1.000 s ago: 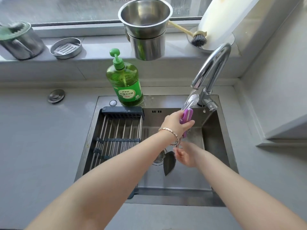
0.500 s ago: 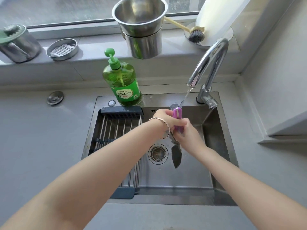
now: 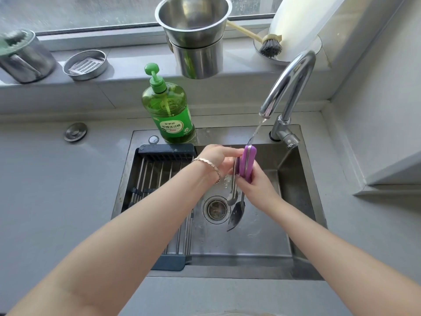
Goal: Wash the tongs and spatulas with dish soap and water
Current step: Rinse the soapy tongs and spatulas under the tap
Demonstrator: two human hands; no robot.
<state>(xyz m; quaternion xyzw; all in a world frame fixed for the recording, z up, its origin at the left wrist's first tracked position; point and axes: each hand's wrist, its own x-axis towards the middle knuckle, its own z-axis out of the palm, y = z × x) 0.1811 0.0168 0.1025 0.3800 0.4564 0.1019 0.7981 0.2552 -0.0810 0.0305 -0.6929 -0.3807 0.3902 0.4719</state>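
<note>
Metal tongs with purple handle grips (image 3: 247, 164) hang tips-down over the steel sink (image 3: 300, 201). Their spoon-shaped ends (image 3: 235, 215) point at the basin floor beside the drain (image 3: 215, 209). My left hand (image 3: 218, 159) grips the upper metal arm from the left. From the right, my right hand (image 3: 254, 183) closes around the purple grips. A thin stream from the faucet (image 3: 289, 87) lands on the top of the tongs. A green dish soap bottle (image 3: 167, 108) stands on the sink's back rim.
A dark-framed wire drying rack (image 3: 159, 179) fills the left part of the sink. On the windowsill stand stacked steel pots (image 3: 196, 35), a brush (image 3: 268, 45), a small round steel dish (image 3: 85, 65) and a steel container (image 3: 22, 55). Grey counter surrounds the sink.
The tongs and both hands shifted left and slightly up under the stream. My right hand climbed from the lower arms to the purple grips.
</note>
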